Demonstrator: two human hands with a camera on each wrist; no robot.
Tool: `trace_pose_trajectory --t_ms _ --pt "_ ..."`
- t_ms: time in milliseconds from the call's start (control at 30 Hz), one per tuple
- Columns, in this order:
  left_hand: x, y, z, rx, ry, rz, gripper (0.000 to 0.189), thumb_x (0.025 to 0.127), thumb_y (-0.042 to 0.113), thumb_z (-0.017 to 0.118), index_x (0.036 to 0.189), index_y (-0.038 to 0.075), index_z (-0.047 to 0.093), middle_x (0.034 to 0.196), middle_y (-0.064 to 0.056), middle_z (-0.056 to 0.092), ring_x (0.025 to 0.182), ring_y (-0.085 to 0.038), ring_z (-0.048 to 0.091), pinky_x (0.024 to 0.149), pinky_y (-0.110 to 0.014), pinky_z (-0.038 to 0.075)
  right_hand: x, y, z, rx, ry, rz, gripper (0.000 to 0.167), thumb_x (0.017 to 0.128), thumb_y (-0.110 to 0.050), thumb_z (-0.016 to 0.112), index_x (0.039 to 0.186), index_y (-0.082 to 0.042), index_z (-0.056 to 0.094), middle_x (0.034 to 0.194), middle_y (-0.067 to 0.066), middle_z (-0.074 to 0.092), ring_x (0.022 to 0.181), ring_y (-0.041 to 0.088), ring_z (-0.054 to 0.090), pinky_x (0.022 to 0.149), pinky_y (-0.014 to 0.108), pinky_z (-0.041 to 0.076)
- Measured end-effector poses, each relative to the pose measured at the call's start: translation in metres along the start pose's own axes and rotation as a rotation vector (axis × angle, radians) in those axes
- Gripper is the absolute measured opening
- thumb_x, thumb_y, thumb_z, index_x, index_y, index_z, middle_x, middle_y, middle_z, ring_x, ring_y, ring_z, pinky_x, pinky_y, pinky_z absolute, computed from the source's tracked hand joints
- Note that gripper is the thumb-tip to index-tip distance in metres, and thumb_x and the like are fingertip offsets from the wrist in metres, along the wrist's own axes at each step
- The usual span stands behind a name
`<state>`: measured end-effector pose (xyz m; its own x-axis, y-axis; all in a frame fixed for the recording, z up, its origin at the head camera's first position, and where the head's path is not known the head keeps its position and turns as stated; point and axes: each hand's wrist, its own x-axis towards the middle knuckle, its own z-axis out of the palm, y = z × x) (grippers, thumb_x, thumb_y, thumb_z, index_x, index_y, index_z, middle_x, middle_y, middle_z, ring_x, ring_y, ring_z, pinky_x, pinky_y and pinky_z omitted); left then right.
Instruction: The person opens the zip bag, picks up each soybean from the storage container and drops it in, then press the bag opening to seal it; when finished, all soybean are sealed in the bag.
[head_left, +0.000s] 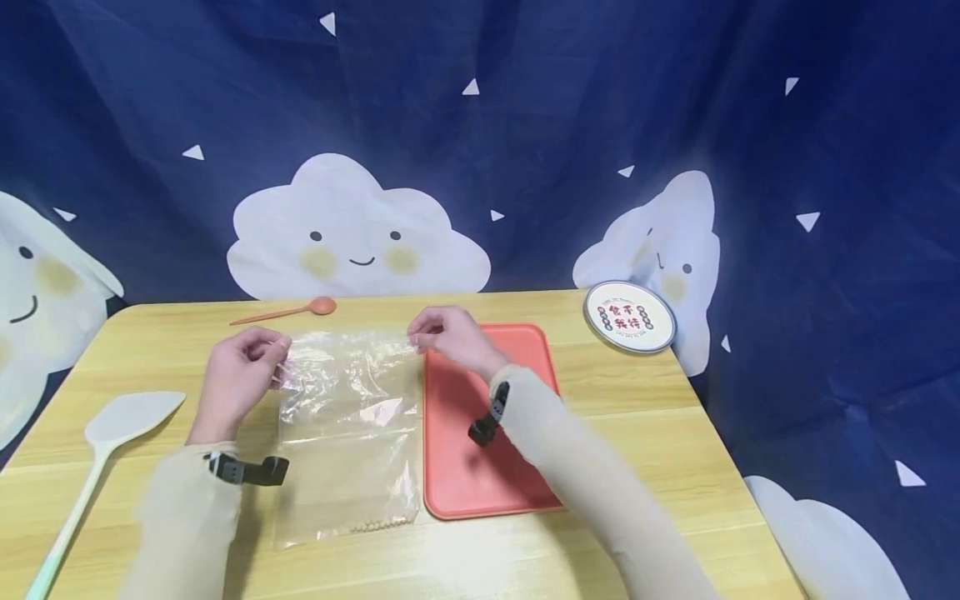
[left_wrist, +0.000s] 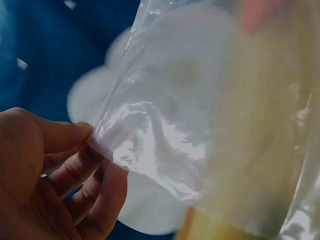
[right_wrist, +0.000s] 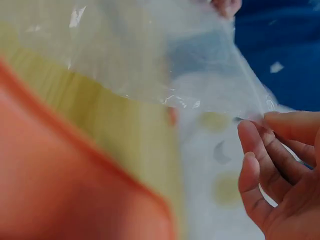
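Note:
A clear plastic bag [head_left: 348, 450] hangs between the two hands, its top edge stretched across. My left hand [head_left: 243, 371] pinches its upper left corner; in the left wrist view the thumb and fingers [left_wrist: 114, 187] close on the film. At the upper right corner my right hand [head_left: 453, 337] pinches the film, as the right wrist view shows with thumb against forefinger [right_wrist: 252, 135]. Several small pale beads [head_left: 378, 525] lie in the bag's lower right corner. The bag's right edge runs alongside a red tray [head_left: 465, 487], partly under the right forearm.
A small red spoon [head_left: 322, 306] lies at the table's back edge. To the left is a white spatula [head_left: 123, 421] with a pale green handle end. A round plate [head_left: 633, 329] with red characters sits at the back right, by the blue cloud-print curtain [head_left: 540, 125].

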<state>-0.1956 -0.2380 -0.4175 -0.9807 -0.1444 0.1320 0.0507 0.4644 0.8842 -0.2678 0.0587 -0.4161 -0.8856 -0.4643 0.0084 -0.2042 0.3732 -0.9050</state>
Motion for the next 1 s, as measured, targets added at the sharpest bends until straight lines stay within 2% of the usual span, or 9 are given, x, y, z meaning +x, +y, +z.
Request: trace_pose_trajectory --t_ms 167,233,400,567,700,867,1000 --pt "0.020 -0.031 0.008 0.121 -0.051 -0.011 0.028 0.101 0.014 0.055 0.109 -0.012 0.063 0.079 -0.015 0.065 0.058 -0.013 0.061 0.053 -0.023 0.053 0.026 0.027 0.017 -0.202 0.016 0.047 0.008 0.093 -0.006 0.067 0.094 -0.011 0.073 0.084 -0.004 0.067 0.081 0.013 0.061 0.071 0.023 0.051" --pt "0.025 -0.039 0.011 0.196 -0.067 -0.027 0.030 0.102 0.016 0.054 0.110 -0.011 0.064 0.082 -0.016 0.065 0.064 -0.017 0.061 0.059 -0.025 0.051 0.035 0.035 0.023 -0.265 0.010 0.083 0.010 0.092 -0.006 0.066 0.092 -0.012 0.074 0.083 -0.006 0.067 0.081 0.012 0.059 0.070 0.023 0.050" --pt "0.037 -0.054 0.018 0.317 -0.096 -0.091 0.034 0.102 0.022 0.053 0.115 -0.007 0.065 0.095 -0.019 0.067 0.086 -0.032 0.058 0.078 -0.043 0.048 0.049 0.043 0.031 -0.327 0.008 0.177 0.012 0.091 -0.006 0.065 0.095 -0.011 0.075 0.086 -0.005 0.066 0.086 0.014 0.058 0.071 0.026 0.049" --pt "0.043 -0.064 0.021 0.423 -0.152 -0.156 0.041 0.102 0.027 0.048 0.125 -0.005 0.060 0.108 -0.023 0.064 0.099 -0.040 0.057 0.084 -0.055 0.047 0.052 0.047 0.031 -0.326 -0.002 0.178 0.018 0.093 -0.009 0.066 0.110 -0.007 0.072 0.096 0.000 0.066 0.092 0.015 0.059 0.076 0.026 0.051" --pt "0.042 -0.066 0.020 0.460 -0.202 -0.151 0.047 0.102 0.027 0.044 0.131 -0.008 0.053 0.120 -0.028 0.059 0.110 -0.046 0.053 0.090 -0.060 0.044 0.045 0.052 0.022 -0.296 0.005 0.140 0.024 0.096 -0.011 0.063 0.118 -0.004 0.069 0.104 0.002 0.067 0.099 0.016 0.060 0.084 0.026 0.050" --pt "0.030 -0.065 0.018 0.464 -0.266 -0.113 0.055 0.105 0.031 0.038 0.136 -0.015 0.043 0.127 -0.034 0.052 0.118 -0.051 0.047 0.100 -0.064 0.037 0.028 0.055 0.002 -0.315 -0.005 0.118 0.025 0.098 -0.016 0.060 0.119 -0.004 0.068 0.112 0.005 0.067 0.107 0.020 0.059 0.094 0.031 0.048" --pt "0.015 -0.066 0.017 0.506 -0.284 -0.034 0.057 0.105 0.030 0.037 0.138 -0.017 0.039 0.130 -0.039 0.045 0.121 -0.055 0.041 0.103 -0.065 0.032 0.004 0.054 -0.020 -0.376 -0.042 0.159 0.031 0.100 -0.022 0.058 0.125 -0.006 0.064 0.123 0.006 0.063 0.118 0.022 0.055 0.101 0.036 0.044"
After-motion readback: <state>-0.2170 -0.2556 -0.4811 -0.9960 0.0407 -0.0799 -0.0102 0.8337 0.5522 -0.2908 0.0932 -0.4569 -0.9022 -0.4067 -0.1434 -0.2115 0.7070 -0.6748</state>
